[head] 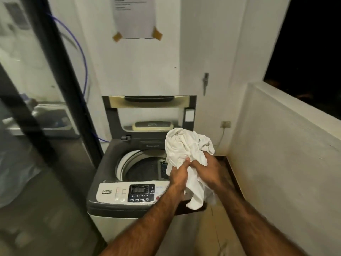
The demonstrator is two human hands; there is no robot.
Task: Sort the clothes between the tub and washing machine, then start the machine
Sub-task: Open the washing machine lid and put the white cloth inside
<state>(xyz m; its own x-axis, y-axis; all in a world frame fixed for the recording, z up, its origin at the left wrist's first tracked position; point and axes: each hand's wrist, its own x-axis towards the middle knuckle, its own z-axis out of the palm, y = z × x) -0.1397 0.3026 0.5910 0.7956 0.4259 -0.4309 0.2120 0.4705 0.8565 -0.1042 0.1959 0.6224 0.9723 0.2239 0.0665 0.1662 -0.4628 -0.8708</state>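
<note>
All fingers (184, 164) tight around white garment (185, 143)

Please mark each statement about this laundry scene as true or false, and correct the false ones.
1. The lid of the washing machine stands open. True.
2. Only the left hand holds the white garment. False: the right hand grips it too.
3. The garment lies inside the drum. False: it is held above the machine.
4. A paper is taped to the wall behind the machine. True.
</note>
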